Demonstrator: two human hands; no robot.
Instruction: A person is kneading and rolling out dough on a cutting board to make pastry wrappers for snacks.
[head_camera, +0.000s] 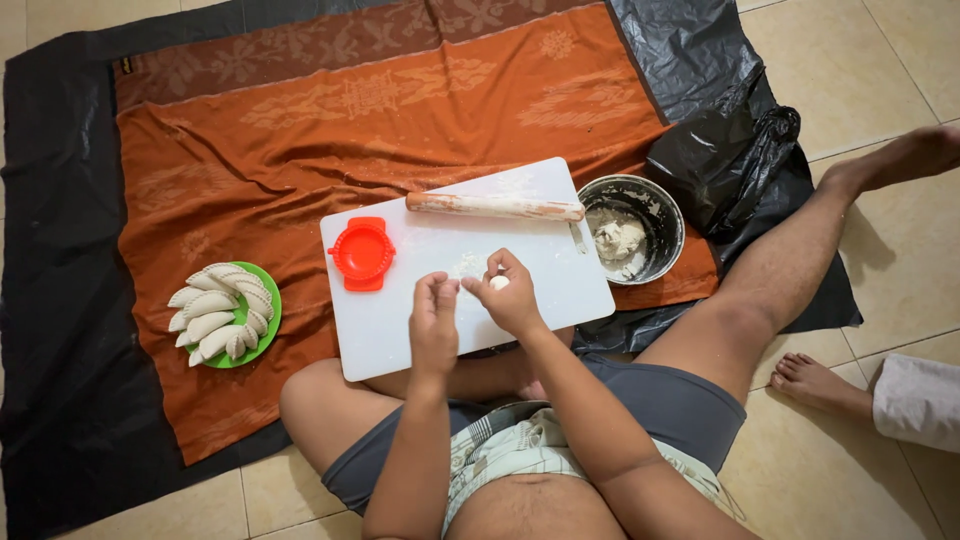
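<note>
A single head-worn camera is looking almost straight down from above the seated person, facing the floor ahead of their lap. It is sitting fairly high, taking in the whole white cutting board (460, 270) at frame centre, the orange cloth (300, 150) filling the upper left, and tiled floor (860, 60) at the right edge. The person's torso is filling the bottom centre.

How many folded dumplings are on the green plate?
About 10, all piled on the green plate on the orange cloth, left of the white board. The folded dumplings overlap in a ring, so some may be hidden and the count is approximate.
</note>
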